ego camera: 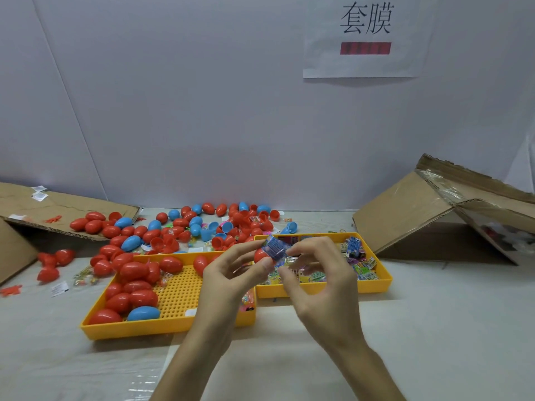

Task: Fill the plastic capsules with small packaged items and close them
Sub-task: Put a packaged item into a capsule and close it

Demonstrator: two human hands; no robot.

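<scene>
Blue packet (275, 246) pinched by both curled hands (231, 274) (317, 273), left holding red capsule (260, 255).

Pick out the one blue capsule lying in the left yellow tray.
The blue capsule by the tray's front edge; every other capsule visible in that tray is red.

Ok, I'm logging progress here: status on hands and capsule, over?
Left hand holds red capsule. Right hand pinches blue packet against it, not yet inside. Nothing in the way, yellow tray below.
</scene>
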